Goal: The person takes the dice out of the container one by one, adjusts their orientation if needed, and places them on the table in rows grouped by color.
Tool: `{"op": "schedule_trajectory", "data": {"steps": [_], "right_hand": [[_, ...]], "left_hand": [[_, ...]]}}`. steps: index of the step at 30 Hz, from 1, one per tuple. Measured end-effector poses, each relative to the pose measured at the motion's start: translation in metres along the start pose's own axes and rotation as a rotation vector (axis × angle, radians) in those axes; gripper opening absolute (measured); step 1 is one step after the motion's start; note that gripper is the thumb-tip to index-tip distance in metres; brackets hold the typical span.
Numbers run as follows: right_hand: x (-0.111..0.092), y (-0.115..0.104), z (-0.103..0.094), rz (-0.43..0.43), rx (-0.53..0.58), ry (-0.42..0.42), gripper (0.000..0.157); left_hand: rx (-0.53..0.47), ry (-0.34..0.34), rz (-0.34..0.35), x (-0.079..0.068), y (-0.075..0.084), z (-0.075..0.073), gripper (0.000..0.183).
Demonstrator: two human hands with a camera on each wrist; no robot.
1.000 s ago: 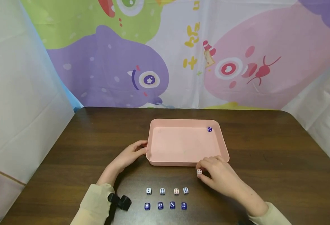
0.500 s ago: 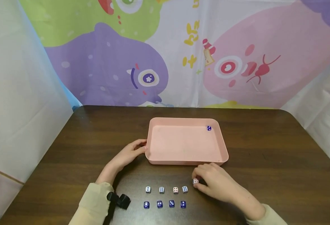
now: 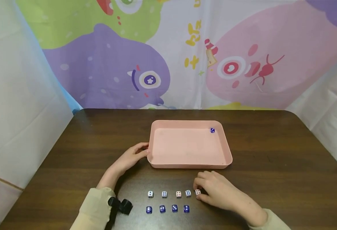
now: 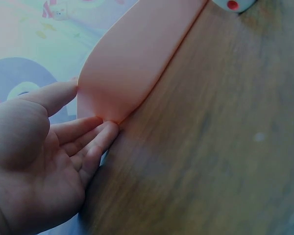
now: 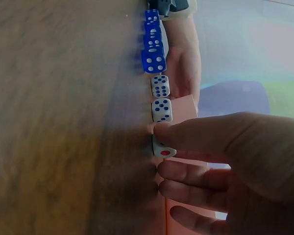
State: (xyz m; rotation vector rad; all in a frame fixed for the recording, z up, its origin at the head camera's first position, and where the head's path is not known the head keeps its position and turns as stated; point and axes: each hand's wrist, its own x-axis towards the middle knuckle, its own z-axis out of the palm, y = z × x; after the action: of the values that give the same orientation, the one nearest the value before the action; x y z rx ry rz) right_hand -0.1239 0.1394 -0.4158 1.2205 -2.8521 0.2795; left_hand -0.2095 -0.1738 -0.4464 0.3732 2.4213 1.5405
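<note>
My right hand (image 3: pixel 214 190) pinches a white die (image 3: pixel 198 192) with red pips between thumb and fingertips, at the right end of a row of white dice. In the right wrist view, the thumb covers part of this die (image 5: pixel 165 152). The nearest die in the row is a white one with blue pips (image 3: pixel 188 193). My left hand (image 3: pixel 132 157) rests against the left side of a shallow pink tray (image 3: pixel 190 166). In the left wrist view, its thumb touches the tray's rim and its fingertips meet the lower outer corner. One blue die (image 3: pixel 212 130) lies in the tray's far right corner.
Further left in the white row are a white die with red pips (image 3: pixel 178 194) and others with dark pips (image 3: pixel 164 194). In front runs a row of several blue dice (image 3: pixel 175 208). A black wrist device (image 3: pixel 121 205) sits on the left sleeve. A cartoon curtain (image 3: pixel 183 80) hangs behind the table.
The right hand has brought the white die from beside the tray's front wall toward me and slightly left, to the end of the white row. The left hand stays at the tray.
</note>
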Motion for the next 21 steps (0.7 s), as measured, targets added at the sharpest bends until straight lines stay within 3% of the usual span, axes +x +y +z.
{"op": "schedule_trajectory", "data": {"steps": [12,21], "right_hand": [[0.0016,0.0005,-0.0005,0.015,0.052,0.055,0.014],[0.0076,0.0079,-0.0034,-0.001,0.036,0.202,0.011]], "left_hand": [[-0.003,0.000,0.000,0.0012,-0.0016,-0.0018,0.047],[0.011,0.002,0.013,0.0030,-0.0043,0.0001,0.044]]}}
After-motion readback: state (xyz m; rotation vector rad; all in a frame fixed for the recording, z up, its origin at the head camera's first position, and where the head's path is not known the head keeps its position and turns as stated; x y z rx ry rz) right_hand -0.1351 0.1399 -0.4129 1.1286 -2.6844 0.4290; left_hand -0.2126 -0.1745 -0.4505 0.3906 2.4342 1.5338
